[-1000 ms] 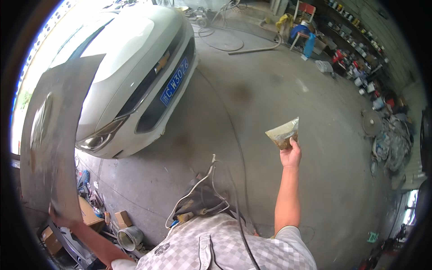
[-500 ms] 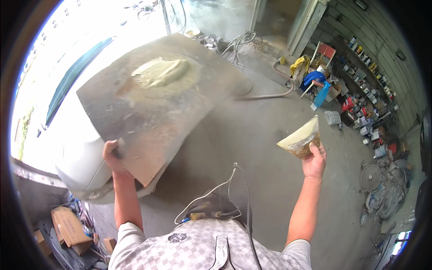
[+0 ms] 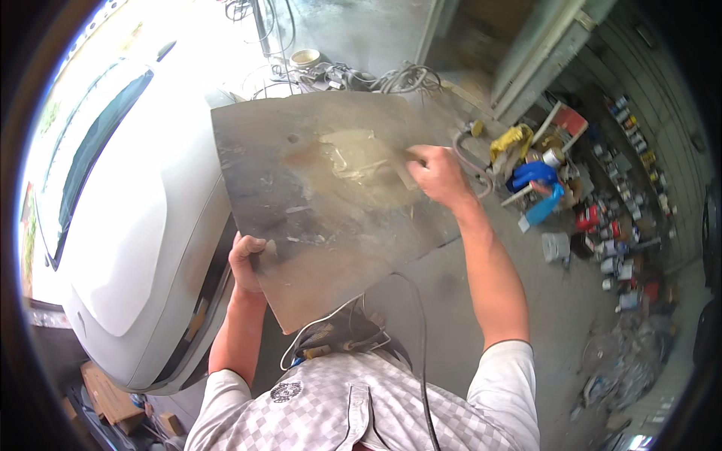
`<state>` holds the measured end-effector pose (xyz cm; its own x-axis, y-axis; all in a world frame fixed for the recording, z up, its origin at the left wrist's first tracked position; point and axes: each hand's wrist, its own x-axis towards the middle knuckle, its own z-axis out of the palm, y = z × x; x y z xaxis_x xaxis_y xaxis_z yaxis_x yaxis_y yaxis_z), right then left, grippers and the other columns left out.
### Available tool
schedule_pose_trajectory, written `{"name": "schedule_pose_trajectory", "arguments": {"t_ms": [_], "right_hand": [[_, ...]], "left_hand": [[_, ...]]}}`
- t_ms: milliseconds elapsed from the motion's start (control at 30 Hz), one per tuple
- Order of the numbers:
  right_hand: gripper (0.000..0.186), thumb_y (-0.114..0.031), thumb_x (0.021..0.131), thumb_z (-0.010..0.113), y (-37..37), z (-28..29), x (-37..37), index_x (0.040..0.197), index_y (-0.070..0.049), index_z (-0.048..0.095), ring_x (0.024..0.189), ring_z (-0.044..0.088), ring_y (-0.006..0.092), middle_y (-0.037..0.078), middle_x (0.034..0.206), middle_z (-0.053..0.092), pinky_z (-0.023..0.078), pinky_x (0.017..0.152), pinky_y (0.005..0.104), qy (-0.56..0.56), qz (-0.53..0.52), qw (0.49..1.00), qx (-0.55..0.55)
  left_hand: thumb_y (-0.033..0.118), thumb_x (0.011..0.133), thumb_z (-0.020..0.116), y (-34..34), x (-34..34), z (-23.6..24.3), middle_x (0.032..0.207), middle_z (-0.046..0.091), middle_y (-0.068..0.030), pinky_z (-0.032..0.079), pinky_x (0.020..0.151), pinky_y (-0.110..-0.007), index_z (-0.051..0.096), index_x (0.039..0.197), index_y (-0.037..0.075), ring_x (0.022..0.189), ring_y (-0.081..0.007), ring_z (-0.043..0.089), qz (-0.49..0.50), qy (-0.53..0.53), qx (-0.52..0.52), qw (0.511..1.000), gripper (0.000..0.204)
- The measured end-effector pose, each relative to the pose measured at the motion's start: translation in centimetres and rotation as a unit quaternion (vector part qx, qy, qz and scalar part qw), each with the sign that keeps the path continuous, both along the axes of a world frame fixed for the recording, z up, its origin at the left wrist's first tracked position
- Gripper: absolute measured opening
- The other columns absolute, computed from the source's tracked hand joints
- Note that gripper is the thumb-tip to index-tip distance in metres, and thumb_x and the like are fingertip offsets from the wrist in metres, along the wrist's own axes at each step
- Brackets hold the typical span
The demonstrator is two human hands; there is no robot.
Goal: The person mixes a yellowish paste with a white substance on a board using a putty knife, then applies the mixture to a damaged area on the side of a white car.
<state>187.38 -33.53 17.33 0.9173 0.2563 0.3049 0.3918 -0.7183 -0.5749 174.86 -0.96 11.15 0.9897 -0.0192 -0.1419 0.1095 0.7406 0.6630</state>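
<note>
A flat, stained mixing board [image 3: 263, 195] is tilted in front of my chest, with my left hand [image 3: 247, 263] closed on its near left edge, thumb on top. Pale yellow-green putty [image 3: 352, 156] lies smeared across the board's upper middle. Over the board's right side, my right hand [image 3: 440, 174] is closed round a putty spreader [image 3: 406, 171]. That spreader is blurred and mostly hidden by my fingers, its blade at the putty's right edge. Whether the blade presses on the board I cannot tell.
A white car [image 3: 143, 225] stands close on my left. Beyond the board lie tangled hoses [image 3: 406, 79] and a round tub [image 3: 304, 59]. To the right are a cluttered chair [image 3: 568, 120], a white bucket [image 3: 555, 246] and shelves of cans. Cardboard [image 3: 111, 395] lies at lower left.
My right hand has brought the spreader from the far right onto the board's putty. The board has shifted right and turned, and the putty is flatter. My view has turned as well.
</note>
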Motion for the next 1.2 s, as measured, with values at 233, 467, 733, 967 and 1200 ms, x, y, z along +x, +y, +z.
{"name": "schedule_pose_trajectory", "arguments": {"t_ms": [233, 467, 733, 967, 1200], "right_hand": [[0.027, -0.013, 0.080, 0.055, 4.8, -5.2, 22.8, 0.099, -0.004, 0.072, 0.090, 0.064, 0.0403, 0.022, 0.093, 0.068, 0.051, 0.082, 0.0464, 0.020, 0.117, 0.978, -0.173], [0.023, -0.012, 0.079, 0.056, 10.2, -3.5, 44.1, 0.094, -0.004, 0.072, 0.087, 0.064, 0.0395, 0.022, 0.087, 0.067, 0.050, 0.078, 0.0471, 0.002, 0.142, 0.980, -0.137], [0.027, -0.009, 0.077, 0.055, 21.0, -6.0, 68.0, 0.099, -0.002, 0.071, 0.086, 0.064, 0.0401, 0.020, 0.091, 0.068, 0.050, 0.077, 0.0440, -0.005, 0.299, 0.949, -0.098], [0.034, -0.010, 0.078, 0.057, 31.9, -9.4, 87.6, 0.108, -0.002, 0.070, 0.086, 0.067, 0.0310, 0.020, 0.097, 0.070, 0.051, 0.080, 0.0355, 0.100, 0.484, 0.865, -0.080], [0.021, -0.007, 0.086, 0.066, 43.6, -9.3, 107.7, 0.104, -0.001, 0.073, 0.076, 0.065, 0.0104, 0.004, 0.088, 0.072, 0.052, 0.072, 0.0239, 0.307, 0.458, 0.806, 0.216]], "left_hand": [[0.005, 0.071, 0.050, -0.7, 19.5, -1.5, 0.098, 0.064, -0.0119, 0.054, 0.073, -0.032, 0.056, 0.115, -0.004, 0.082, -0.0193, 0.064, 0.042, 0.056, 0.054, 0.996, 0.045], [0.003, 0.070, 0.051, 1.9, 37.2, 1.3, 0.097, 0.062, -0.0098, 0.053, 0.069, -0.029, 0.055, 0.115, -0.004, 0.078, -0.0168, 0.062, 0.089, 0.026, 0.003, 0.996, 0.046], [0.002, 0.069, 0.048, 6.6, 56.3, 0.1, 0.094, 0.064, -0.0113, 0.053, 0.069, -0.030, 0.056, 0.112, -0.005, 0.077, -0.0189, 0.063, 0.208, 0.021, 0.004, 0.978, 0.044], [0.002, 0.071, 0.050, 12.0, 74.3, -2.3, 0.086, 0.064, -0.0098, 0.053, 0.062, -0.030, 0.058, 0.103, -0.003, 0.069, -0.0173, 0.062, 0.328, 0.083, 0.065, 0.939, 0.034], [0.011, 0.081, 0.059, 25.3, 89.3, -4.4, 0.067, 0.056, 0.0009, 0.045, 0.060, -0.027, 0.057, 0.067, 0.011, 0.062, -0.0116, 0.054, 0.430, 0.153, 0.086, 0.886, 0.014]]}}
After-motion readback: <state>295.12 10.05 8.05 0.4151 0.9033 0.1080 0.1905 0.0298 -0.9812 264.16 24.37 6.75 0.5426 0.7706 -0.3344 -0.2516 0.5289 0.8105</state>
